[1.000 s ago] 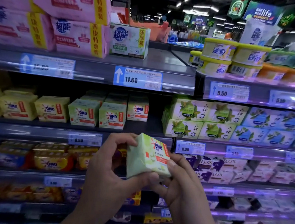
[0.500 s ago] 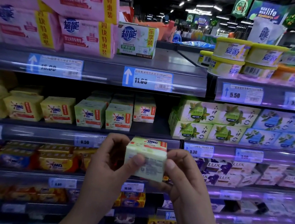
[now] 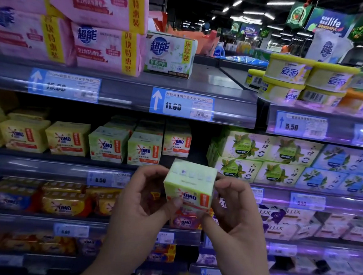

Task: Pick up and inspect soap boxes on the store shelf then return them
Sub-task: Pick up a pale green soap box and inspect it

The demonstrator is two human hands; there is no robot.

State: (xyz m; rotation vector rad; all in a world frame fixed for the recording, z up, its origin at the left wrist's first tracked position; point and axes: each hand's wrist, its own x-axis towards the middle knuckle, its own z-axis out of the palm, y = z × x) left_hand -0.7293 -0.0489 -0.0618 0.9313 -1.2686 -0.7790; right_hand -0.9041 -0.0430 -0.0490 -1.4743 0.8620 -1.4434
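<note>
You have the green OMO soap box [image 3: 191,185] off the shelf [image 3: 43,167], in the air in front of its front edge, just right of the 8.50 price tag [image 3: 100,179]. Your left hand [image 3: 140,203] has its fingers curled and its thumb pressed on the box's lower-left front. Your right hand [image 3: 235,219] has its fingers curled round the box's right side, thumb at the lower-right corner. The box is tilted: logo face toward you, pale top face showing. Matching green boxes [image 3: 108,144] stand in a row on the shelf behind, with yellow boxes [image 3: 67,138] toward its left end.
</note>
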